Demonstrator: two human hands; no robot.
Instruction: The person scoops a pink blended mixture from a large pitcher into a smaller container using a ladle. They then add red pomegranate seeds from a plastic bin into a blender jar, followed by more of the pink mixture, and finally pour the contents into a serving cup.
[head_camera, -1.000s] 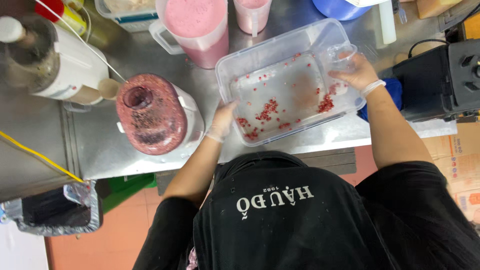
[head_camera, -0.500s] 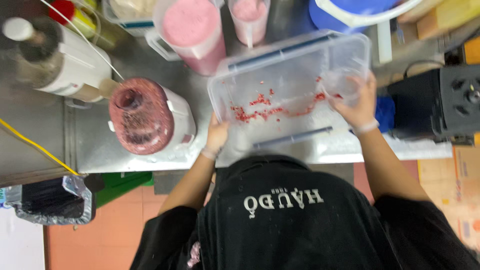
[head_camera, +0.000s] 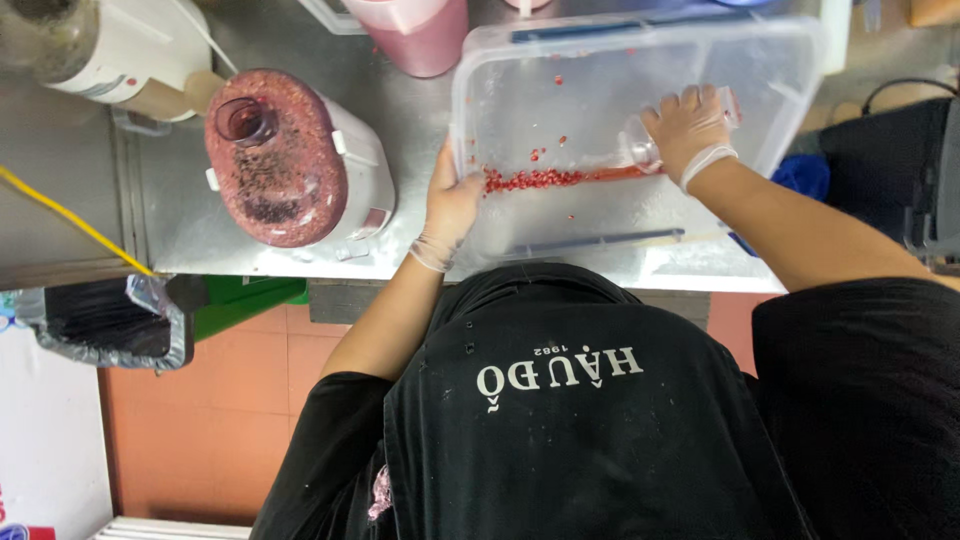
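Head camera, steeply downward, close.

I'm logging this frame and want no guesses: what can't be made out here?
Head view only:
- Pink jug: top cut off by frame edge.
- Small clear cup under the right hand: mostly covered, contents unclear.
- Left hand: fingertips hidden behind the tub wall.
- Bin: inside too dark.

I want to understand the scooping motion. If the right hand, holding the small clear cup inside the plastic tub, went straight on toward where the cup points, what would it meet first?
The right hand points the small clear cup leftward along the clear tub, so it would probably meet the line of red seeds first. Beyond them, the left hand grips the tub's rim. Depth is hard to judge.
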